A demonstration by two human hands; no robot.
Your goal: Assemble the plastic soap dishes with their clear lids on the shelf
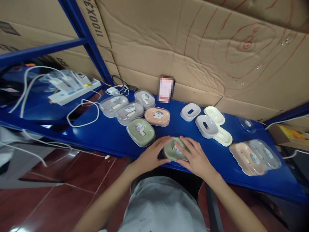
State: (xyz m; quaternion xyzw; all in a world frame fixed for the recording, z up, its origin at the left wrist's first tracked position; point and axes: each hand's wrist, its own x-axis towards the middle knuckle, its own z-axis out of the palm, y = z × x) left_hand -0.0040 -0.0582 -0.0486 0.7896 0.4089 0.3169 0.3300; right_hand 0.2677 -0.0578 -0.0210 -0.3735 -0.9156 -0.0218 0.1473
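A green soap box (172, 150) with a clear lid and a round sticker sits between my hands at the table's front edge. My left hand (156, 151) grips its left end, thumb at the near side and fingers along the far side. Around the right end is my right hand (193, 154), its fingers over the lid and partly covering the sticker. Left of my hands lies another lidded green soap box (140, 131). Behind it are a peach soap box (157, 116) and several grey ones (130, 112), all with clear lids and stickers.
On the right are lidless grey trays (207, 126), cream bases (223, 136), a loose clear lid (245, 124), and a peach box (247, 158) beside a clear lid (265, 154). A phone (166, 88) leans on the cardboard wall (149, 42). A power strip (74, 93) with cables is at left.
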